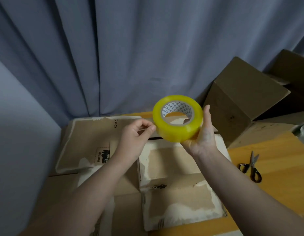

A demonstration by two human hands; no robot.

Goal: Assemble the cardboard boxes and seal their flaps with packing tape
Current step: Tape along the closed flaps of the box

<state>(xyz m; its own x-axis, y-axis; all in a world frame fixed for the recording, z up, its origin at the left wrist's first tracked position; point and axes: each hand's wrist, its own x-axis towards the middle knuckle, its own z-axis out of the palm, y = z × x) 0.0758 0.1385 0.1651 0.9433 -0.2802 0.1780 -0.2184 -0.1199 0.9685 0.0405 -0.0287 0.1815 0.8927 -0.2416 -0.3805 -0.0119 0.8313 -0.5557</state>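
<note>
Yellow tape roll [177,118] is held above the cardboard box [178,176], gripped from below in the right hand [201,133]. Left hand [136,135] has fingers curled, thumb and forefinger pinched at the roll's left edge. Scissors [251,166] lie on the wooden table [275,160], right of the box.

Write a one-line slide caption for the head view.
Right hand holds the yellow tape roll above a cardboard box while the left hand pinches its loose end; scissors lie on the table.
</note>
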